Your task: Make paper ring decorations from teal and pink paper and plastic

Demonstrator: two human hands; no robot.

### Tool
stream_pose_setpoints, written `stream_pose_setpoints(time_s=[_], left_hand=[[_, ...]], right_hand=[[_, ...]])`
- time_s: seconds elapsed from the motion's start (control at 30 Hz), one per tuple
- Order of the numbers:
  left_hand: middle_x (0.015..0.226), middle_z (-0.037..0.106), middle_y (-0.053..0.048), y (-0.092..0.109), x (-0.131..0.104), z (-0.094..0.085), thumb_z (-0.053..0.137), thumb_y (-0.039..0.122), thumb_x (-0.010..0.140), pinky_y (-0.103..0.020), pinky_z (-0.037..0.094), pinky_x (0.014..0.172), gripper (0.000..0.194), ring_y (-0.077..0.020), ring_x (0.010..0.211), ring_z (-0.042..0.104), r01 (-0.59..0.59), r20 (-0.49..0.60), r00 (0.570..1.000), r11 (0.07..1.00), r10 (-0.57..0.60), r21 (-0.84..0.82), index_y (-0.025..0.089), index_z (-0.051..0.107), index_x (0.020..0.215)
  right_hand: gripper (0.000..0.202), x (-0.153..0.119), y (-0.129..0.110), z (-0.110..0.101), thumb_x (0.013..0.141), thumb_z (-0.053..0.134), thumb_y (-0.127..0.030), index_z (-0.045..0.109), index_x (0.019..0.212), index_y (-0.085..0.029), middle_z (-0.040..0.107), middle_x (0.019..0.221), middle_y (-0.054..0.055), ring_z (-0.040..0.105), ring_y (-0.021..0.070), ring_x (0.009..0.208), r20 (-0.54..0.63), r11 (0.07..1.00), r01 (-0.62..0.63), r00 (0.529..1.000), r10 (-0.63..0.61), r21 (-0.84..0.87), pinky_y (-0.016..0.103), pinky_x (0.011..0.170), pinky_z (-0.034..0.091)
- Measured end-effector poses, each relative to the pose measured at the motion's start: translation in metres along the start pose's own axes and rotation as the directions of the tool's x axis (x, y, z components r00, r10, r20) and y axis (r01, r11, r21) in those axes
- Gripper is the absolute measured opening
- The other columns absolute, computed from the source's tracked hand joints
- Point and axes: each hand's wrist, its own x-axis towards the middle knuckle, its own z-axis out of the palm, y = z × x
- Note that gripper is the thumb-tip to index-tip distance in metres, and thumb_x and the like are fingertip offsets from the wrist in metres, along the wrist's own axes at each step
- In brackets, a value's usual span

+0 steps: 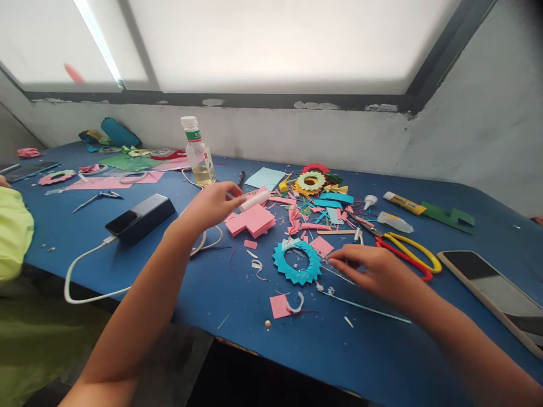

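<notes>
Toward the front edge of the bench (365,356) lay a blue paper ring (313,265); the hands were apart, left hand (215,204) at a white tube (257,200), right hand (369,263) beside the ring, their grips unclear.

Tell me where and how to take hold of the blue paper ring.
Pinch the near part of the blue paper ring, coming from the near side. It appears to lie flat, and its open centre should admit a fingertip, with the thumb outside. The right hand is by its right edge, so the near side seems freer. Pinch lightly to spare the folded points.
</notes>
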Motion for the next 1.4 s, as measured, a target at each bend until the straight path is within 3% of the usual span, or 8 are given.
stream_pose_setpoints(time_s=[0.07,0.17,0.27,0.5,0.87,1.03,1.2,1.4], left_hand=[[0.099,0.064,-0.007,-0.008,-0.017,-0.01,0.04,0.046,0.085,-0.028,0.045,0.071,0.036,-0.0175,0.084,0.059,0.008,-0.156,0.987,0.995,-0.024,-0.101,0.019,0.057,0.101],[0.088,0.066,-0.007,-0.026,-0.048,-0.016,0.044,0.048,0.081,-0.03,0.045,0.067,0.035,-0.0197,0.079,0.06,0.083,-0.073,0.994,0.995,-0.087,-0.056,0.019,0.061,0.094],[0.091,0.067,-0.006,-0.054,-0.079,-0.014,0.045,0.05,0.08,-0.032,0.045,0.07,0.036,-0.022,0.083,0.06,0.123,0.038,0.992,0.992,-0.122,-0.006,0.02,0.063,0.092],[0.1,0.065,-0.008,-0.092,-0.12,0.013,0.047,0.047,0.082,-0.037,0.043,0.085,0.035,-0.0247,0.096,0.058,0.087,-0.056,0.995,0.996,-0.087,-0.004,0.017,0.06,0.093],[0.093,0.061,-0.006,-0.06,-0.109,0.029,0.043,0.024,0.086,-0.037,0.05,0.08,0.033,-0.0174,0.083,0.059,-0.125,-0.127,0.985,0.991,0.117,-0.056,0.016,0.047,0.118],[0.09,0.055,0.0,-0.024,-0.128,0.038,0.053,0.022,0.082,-0.031,0.052,0.082,0.05,-0.013,0.086,0.059,-0.211,-0.201,0.973,0.807,0.116,-0.552,0.025,0.034,0.128],[0.086,0.052,0.002,0.001,-0.13,0.047,0.057,0.016,0.078,-0.031,0.052,0.077,0.068,-0.0142,0.082,0.063,-0.07,-0.002,0.993,0.573,0.119,-0.816,0.029,0.021,0.134],[0.083,0.051,0.002,0.007,-0.123,0.039,0.06,0.016,0.076,-0.032,0.05,0.077,0.065,-0.0161,0.083,0.063,0.091,0.182,0.976,0.537,0.118,-0.839,0.026,0.027,0.131]], right_hand=[[0.028,0.0,0.015,-0.008,0.087,0.042,-0.034,0.064,0.094,-0.018,0.068,0.091,0.008,0.062,0.0179,0.076,-0.049,0.976,-0.165,0.986,0.159,-0.139,0.031,0.069,0.045],[0.036,0.001,0.042,-0.019,0.081,0.047,-0.039,0.059,0.107,-0.018,0.065,0.101,0.011,0.062,0.0255,0.084,-0.096,0.817,-0.467,0.881,0.464,-0.336,0.034,0.065,0.045],[0.038,0.002,0.065,-0.022,0.073,0.054,-0.038,0.06,0.099,-0.011,0.066,0.093,0.016,0.062,0.031,0.08,-0.057,0.77,-0.524,0.838,0.543,-0.363,0.036,0.06,0.045],[0.039,0.003,0.086,-0.017,0.073,0.05,-0.046,0.057,0.097,-0.016,0.064,0.105,0.014,0.06,0.0278,0.091,0.032,0.763,-0.565,0.797,0.604,-0.314,0.034,0.07,0.046],[0.044,0.006,0.083,-0.02,0.074,0.047,-0.052,0.062,0.092,-0.014,0.064,0.105,0.019,0.059,0.0338,0.093,0.026,0.705,-0.644,0.733,0.68,-0.297,0.036,0.068,0.044],[0.045,0.0,0.094,-0.029,0.071,0.052,-0.05,0.062,0.1,-0.016,0.064,0.109,0.013,0.059,0.029,0.097,0.086,0.715,-0.649,0.722,0.686,-0.26,0.033,0.074,0.044],[0.046,-0.001,0.096,-0.03,0.069,0.053,-0.051,0.062,0.097,-0.015,0.063,0.11,0.015,0.058,0.0294,0.097,0.107,0.732,-0.623,0.737,0.667,-0.275,0.034,0.076,0.044],[0.041,0.004,0.093,-0.02,0.07,0.052,-0.048,0.061,0.091,-0.014,0.064,0.107,0.016,0.06,0.0296,0.093,0.077,0.723,-0.619,0.741,0.667,-0.308,0.035,0.073,0.046]])
